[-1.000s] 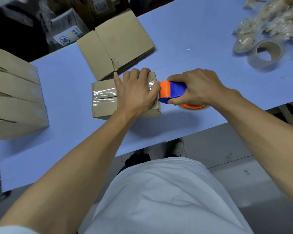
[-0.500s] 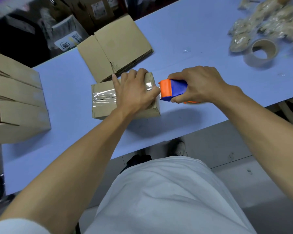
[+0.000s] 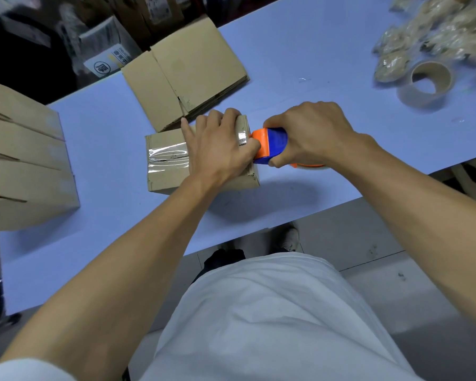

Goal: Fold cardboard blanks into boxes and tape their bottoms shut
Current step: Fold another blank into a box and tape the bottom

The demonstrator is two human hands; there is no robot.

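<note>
A small folded cardboard box (image 3: 165, 171) lies bottom-up on the blue table (image 3: 300, 53), a strip of clear tape running across its seam. My left hand (image 3: 220, 149) lies on top of the box's right half and presses it down, fingers over the far edge. My right hand (image 3: 311, 130) grips a blue and orange tape dispenser (image 3: 270, 144), whose orange nose sits at the box's right edge, against my left thumb. The tape roll under the dispenser is mostly hidden by my right hand.
A stack of flat cardboard blanks (image 3: 187, 70) lies just behind the box. Several finished boxes (image 3: 22, 160) are piled at the left. A spare tape roll (image 3: 426, 83) and crumpled clear wrappers (image 3: 429, 34) lie at the far right. The table's near edge runs just below my hands.
The dispenser's nose has stayed at the box's right edge with only slight shifting. My left hand keeps pressing the box top. The view has drifted a little.
</note>
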